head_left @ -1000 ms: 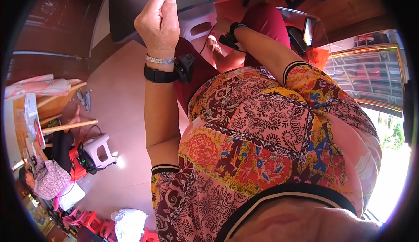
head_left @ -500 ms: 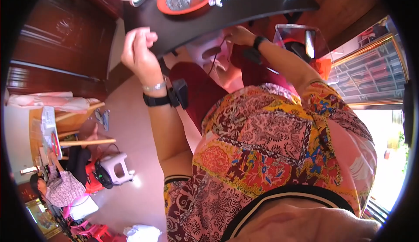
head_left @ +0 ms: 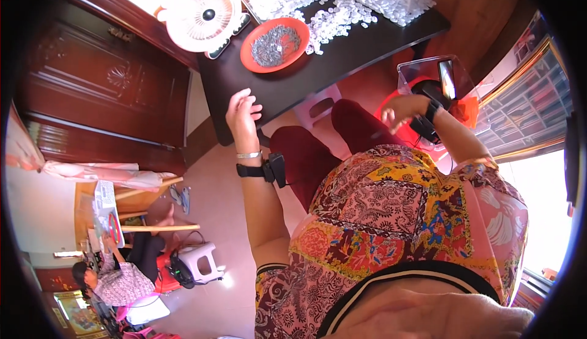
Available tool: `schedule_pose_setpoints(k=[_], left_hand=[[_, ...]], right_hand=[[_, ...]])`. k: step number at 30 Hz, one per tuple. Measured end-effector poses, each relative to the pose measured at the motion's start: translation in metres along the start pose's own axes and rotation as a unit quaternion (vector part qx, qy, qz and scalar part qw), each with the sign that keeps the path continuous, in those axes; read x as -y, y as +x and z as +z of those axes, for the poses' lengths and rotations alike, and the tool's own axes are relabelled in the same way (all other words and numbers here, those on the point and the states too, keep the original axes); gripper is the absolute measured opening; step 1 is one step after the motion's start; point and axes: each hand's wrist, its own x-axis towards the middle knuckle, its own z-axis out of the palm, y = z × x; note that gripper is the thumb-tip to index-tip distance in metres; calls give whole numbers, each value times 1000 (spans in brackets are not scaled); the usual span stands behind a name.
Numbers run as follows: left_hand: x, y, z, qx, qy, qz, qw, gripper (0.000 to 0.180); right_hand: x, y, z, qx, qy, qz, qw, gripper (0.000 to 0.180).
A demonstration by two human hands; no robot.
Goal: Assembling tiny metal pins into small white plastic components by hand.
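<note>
I'm sitting at the dark table (head_left: 342, 63), and my left hand (head_left: 243, 114) is resting at its near edge, fingers spread loosely and gripping nothing, the fingertips just touching the tabletop's rim. On that wrist I'm wearing a thin silver bracelet (head_left: 249, 154) and, below it, a black strap with a small black box (head_left: 276, 169) sticking out to the side. My right hand (head_left: 400, 109) is hanging in the air off the table's right end, above my dark red trousers (head_left: 306, 155), fingers curled loosely inward; whether anything small is pinched in there, I cannot tell. It is carrying a black wrist strap too. Just beyond it, a clear plastic bin (head_left: 428, 73) is standing beside the table. Up on the table, well ahead of my left hand, an orange-red dish (head_left: 274, 44) is holding a heap of small grey metal pieces (head_left: 273, 36). To its right, a spread of small white parts (head_left: 333, 18) is running across the tabletop and into clear trays. To the dish's left, a round white fan (head_left: 202, 16) is lying face up. Far off at the lower left, another person (head_left: 119, 281) is sitting at a separate table near a white stool (head_left: 199, 259).
</note>
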Motion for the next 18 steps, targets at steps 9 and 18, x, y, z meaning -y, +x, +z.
schedule_pose_setpoints(k=[9, 18], left_hand=[[-7, 51, 21, 35, -55, -56, 996, 33], [-25, 57, 14, 41, -40, -137, 989, 25]], right_hand=[[109, -21, -12, -57, 70, -203, 975, 9], [214, 87, -115, -369, -190, -278, 866, 25]])
